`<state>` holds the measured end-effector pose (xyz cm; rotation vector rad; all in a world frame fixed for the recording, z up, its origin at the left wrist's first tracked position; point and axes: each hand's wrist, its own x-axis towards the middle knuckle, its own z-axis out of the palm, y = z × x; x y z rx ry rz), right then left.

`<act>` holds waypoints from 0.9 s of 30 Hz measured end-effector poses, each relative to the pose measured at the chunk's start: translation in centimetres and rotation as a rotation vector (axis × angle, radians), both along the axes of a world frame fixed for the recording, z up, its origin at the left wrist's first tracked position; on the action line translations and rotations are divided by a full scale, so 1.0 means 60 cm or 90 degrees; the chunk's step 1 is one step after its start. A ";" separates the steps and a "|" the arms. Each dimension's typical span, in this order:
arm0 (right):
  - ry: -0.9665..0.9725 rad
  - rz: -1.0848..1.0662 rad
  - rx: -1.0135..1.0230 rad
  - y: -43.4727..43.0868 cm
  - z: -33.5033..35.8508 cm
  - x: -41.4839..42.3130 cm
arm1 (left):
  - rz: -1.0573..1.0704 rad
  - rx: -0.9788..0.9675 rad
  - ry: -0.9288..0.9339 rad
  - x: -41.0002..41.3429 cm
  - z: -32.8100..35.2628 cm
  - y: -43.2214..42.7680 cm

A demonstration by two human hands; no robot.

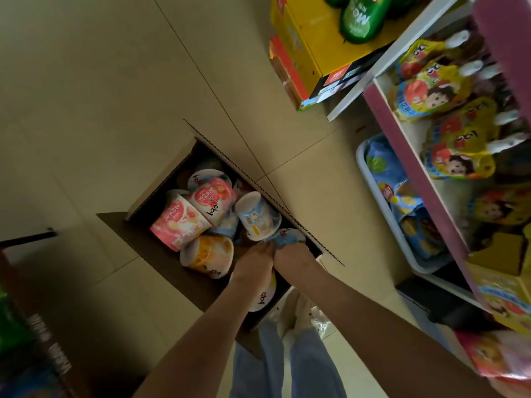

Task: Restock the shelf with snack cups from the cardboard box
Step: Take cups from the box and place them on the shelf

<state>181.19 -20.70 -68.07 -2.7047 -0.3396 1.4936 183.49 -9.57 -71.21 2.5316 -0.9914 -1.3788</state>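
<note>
1. The shelf (402,145) runs up the right side, packed with yellow pouches. I can't see an open slot for cups from this angle, so I'd find one before lifting anything.
2. The cardboard box (149,242) sits on the floor (115,110) at the person's feet with its flaps open, just beside the shelf.
3. The snack cups (201,214) are all in the box, a jumbled heap lying on their sides in pink, orange and white. None are out yet, so I'd say the restock has barely started.
4. The blue cup (287,237) is the one being picked. It sits in the box's near right corner, and a white-and-blue cup (255,216) looks to be leaning on it. Tip: hold it by the body, not the lid, and lift straight up so the neighbour slides off instead of tumbling.
5. The right grip (293,254) comes down on a straight arm, fingers wrapped over the blue cup.
6. The left grip (253,262) is right alongside, back of the hand up, fingers dipping in at the cup's left edge. It's too blurry to tell if it's clamping or just steadying. It only takes 1 grip to carry, so the other could grab a 2nd cup.
</note>
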 end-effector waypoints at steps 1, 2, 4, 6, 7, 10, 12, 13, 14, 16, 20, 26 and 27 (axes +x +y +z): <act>-0.006 0.000 0.010 -0.009 0.006 -0.002 | -0.008 -0.020 0.001 0.002 0.003 -0.002; -0.013 0.002 0.014 -0.018 0.014 -0.004 | -0.015 -0.047 -0.002 0.004 0.008 -0.006; -0.090 -0.010 0.050 -0.032 0.031 -0.012 | -0.035 -0.084 -0.020 0.007 0.025 -0.016; -0.083 -0.019 0.063 -0.044 0.045 -0.022 | -0.051 -0.173 -0.069 0.013 0.044 -0.030; -0.074 -0.015 0.062 -0.049 0.045 -0.033 | -0.053 -0.198 -0.079 0.014 0.050 -0.034; -0.147 -0.035 0.034 -0.064 0.062 -0.054 | -0.099 -0.177 -0.087 0.016 0.068 -0.033; -0.212 -0.068 0.072 -0.071 0.085 -0.057 | -0.116 -0.167 -0.104 0.020 0.097 -0.033; -0.241 -0.096 0.103 -0.074 0.098 -0.054 | -0.112 -0.172 -0.122 0.023 0.116 -0.033; -0.277 -0.144 0.134 -0.077 0.109 -0.052 | -0.097 -0.186 -0.143 0.028 0.138 -0.033; -0.319 -0.251 0.199 -0.082 0.138 -0.048 | -0.067 -0.212 -0.185 0.042 0.186 -0.036; -0.374 -0.479 0.328 -0.112 0.220 -0.012 | -0.011 -0.277 -0.280 0.080 0.278 -0.045; -0.439 -0.584 0.439 -0.178 0.367 0.042 | -0.050 -0.506 -0.458 0.143 0.460 -0.127; -0.502 -0.586 0.419 -0.193 0.394 0.046 | -0.059 -0.546 -0.490 0.150 0.493 -0.146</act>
